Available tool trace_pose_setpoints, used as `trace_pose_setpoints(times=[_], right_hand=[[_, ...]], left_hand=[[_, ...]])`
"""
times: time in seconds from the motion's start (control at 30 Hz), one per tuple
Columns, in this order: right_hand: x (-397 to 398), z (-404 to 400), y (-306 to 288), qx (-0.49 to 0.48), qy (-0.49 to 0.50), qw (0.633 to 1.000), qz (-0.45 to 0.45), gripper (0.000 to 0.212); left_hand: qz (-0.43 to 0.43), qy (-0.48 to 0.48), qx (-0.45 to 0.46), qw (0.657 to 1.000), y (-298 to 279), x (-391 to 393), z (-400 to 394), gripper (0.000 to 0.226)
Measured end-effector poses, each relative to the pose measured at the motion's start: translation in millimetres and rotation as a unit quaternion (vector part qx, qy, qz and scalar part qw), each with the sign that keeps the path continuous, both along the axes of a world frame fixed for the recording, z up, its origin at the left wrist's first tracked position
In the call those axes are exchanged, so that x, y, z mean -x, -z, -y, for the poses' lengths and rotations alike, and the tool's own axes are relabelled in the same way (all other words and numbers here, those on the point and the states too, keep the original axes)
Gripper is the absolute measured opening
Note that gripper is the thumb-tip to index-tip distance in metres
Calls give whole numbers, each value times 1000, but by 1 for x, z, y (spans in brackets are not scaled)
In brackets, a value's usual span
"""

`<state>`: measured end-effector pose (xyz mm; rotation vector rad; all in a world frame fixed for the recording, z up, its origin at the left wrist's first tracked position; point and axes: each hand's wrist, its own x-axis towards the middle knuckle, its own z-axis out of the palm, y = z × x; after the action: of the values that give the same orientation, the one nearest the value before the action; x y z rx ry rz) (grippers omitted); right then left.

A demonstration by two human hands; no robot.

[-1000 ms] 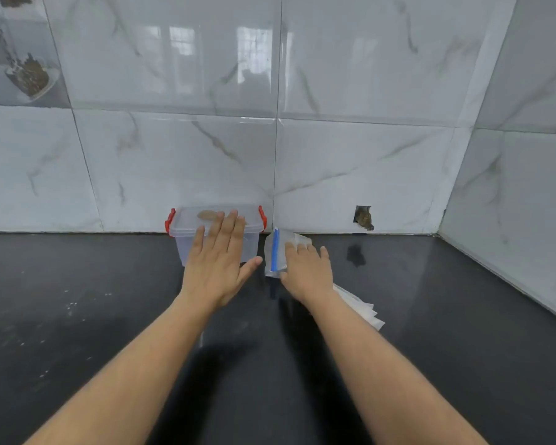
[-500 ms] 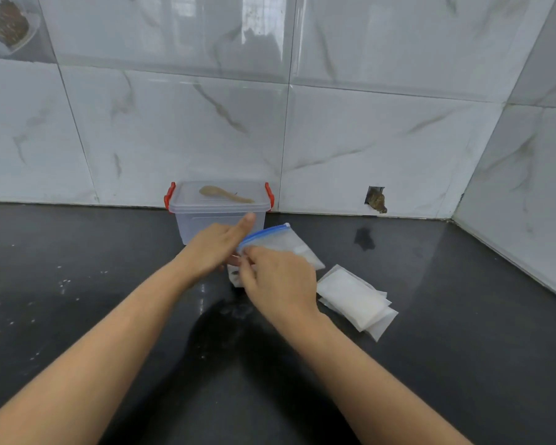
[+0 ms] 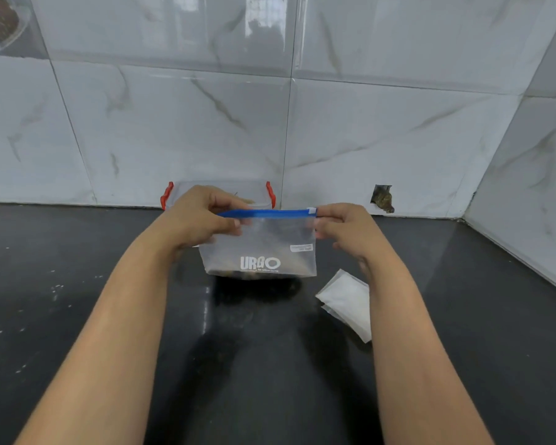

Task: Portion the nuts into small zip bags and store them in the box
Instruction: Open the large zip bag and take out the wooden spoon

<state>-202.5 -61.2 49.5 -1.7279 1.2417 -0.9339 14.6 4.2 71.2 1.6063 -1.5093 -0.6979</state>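
A clear zip bag (image 3: 264,248) with a blue zip strip and white "URGO" print hangs upright above the dark counter (image 3: 77,316), with brown nuts showing dimly at its bottom. My left hand (image 3: 199,216) pinches the bag's top left corner. My right hand (image 3: 344,229) pinches the top right corner by the white slider. Behind the bag stands a clear plastic box (image 3: 257,191) with red clips, mostly hidden by my left hand and the bag.
A small stack of empty white zip bags (image 3: 347,300) lies on the counter right of the held bag, partly under my right forearm. Marble-tiled walls close the back and right sides. A dark hole (image 3: 382,198) sits low in the back wall.
My left hand left the box lid. Both hands lifted the blue-zip bag off the stack and turned it upright, stretched between them.
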Motion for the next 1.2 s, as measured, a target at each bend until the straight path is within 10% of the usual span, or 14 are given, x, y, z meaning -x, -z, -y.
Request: trace_pose_setpoints(times=[0.27,0.7,1.2], right_hand=[[-1,-7,-12,0,-68,997,27,11],[-13,-6,-18,146,-12,985,-90,2],[17,17,2,155,91,981,-77,11]], left_hand=[[213,-97,56,971,-6,15,-7,34],[215,-96,164,958,6,62,4,21],[219,15,-56,974,-22,-16,-42,6]])
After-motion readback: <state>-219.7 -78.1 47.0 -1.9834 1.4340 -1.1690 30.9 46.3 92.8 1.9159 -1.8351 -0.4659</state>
